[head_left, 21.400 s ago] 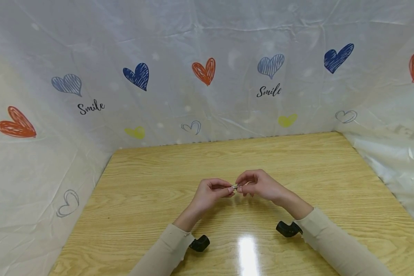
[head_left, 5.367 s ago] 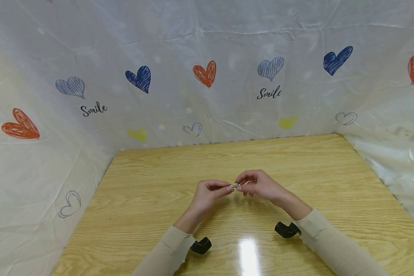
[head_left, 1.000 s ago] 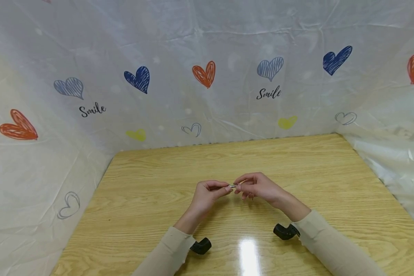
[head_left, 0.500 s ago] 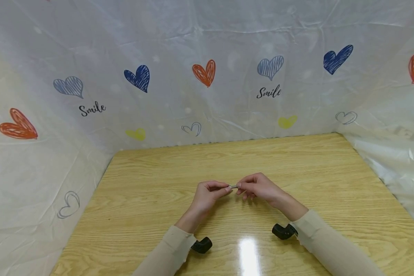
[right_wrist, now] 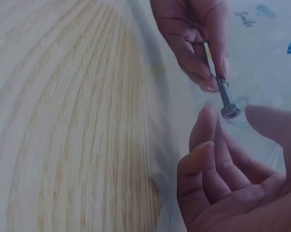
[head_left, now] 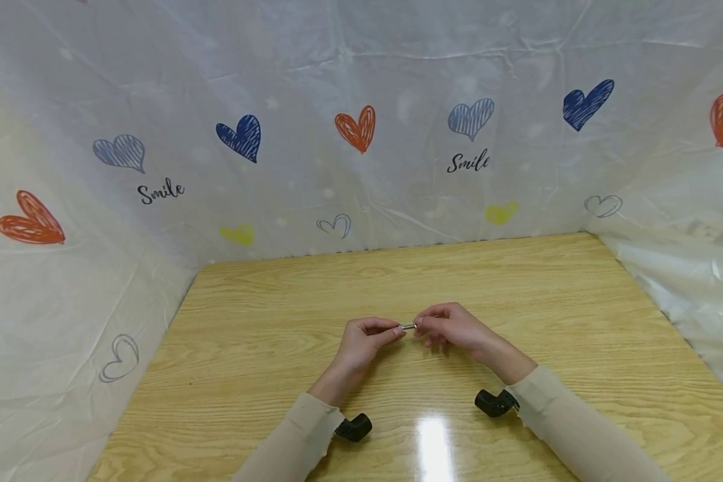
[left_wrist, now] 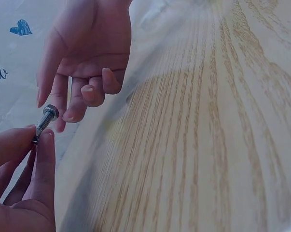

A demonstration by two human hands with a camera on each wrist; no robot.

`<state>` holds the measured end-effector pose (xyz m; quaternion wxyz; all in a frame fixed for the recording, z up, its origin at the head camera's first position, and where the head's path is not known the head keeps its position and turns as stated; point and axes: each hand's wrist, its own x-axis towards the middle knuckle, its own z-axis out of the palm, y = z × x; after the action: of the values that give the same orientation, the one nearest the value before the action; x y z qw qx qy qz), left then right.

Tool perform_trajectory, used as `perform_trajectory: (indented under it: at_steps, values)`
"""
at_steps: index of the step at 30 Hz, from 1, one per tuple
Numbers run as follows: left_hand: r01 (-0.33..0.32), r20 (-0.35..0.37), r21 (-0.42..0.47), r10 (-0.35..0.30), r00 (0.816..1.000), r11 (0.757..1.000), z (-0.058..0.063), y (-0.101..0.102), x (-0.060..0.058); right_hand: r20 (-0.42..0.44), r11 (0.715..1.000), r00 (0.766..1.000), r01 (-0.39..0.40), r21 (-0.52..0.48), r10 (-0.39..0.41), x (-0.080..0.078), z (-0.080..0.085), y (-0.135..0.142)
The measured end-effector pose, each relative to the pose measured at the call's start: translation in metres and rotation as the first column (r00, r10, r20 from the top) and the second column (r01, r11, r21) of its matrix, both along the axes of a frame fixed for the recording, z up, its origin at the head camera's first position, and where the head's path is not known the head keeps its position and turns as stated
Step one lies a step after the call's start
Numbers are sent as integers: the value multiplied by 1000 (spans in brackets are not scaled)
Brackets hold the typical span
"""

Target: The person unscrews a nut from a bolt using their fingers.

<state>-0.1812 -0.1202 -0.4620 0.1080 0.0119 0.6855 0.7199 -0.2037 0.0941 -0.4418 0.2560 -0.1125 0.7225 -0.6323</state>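
A small silver bolt (right_wrist: 225,93) with a threaded shaft is held above the table, pinched at one end between the thumb and fingers of my left hand (head_left: 359,343). At its other end sits a hexagonal piece (right_wrist: 230,111), which looks like a nut; the same piece (left_wrist: 51,110) shows in the left wrist view. My right hand (head_left: 456,329) is around this hexagonal end. Its thumb and fingers stand apart from it in the right wrist view, the fingers loosely bent. My left fingertips hide the bolt's far end.
Under the hands lies a wood-grain table (head_left: 265,301). White sheeting (head_left: 404,194) printed with hearts and "Smile" surrounds its back and sides. A black wrist mount (head_left: 353,428) sits by the left cuff, another black mount (head_left: 496,403) by the right cuff.
The left hand stays almost still, pinching the bolt. The right fingers have shifted around the bolt's right end. More of the shaft shows between the hands than 21 seconds ago.
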Motion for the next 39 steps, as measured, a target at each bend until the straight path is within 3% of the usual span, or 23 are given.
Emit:
perform_trajectory:
  at_steps: [7,19,39]
  values:
    - [-10,7,-16,10,1000,1000,0,2,-1,7,999,1000,25,43,-26,-3,-6,-2]
    - [-12,32,-23,12,999,1000,-1,1,1,10,1000,1000,-15,-5,15,-3,-7,-1]
    - [-7,45,-22,8,999,1000,-1,3,-2,8,1000,1000,-14,21,14,-4,-5,-1]
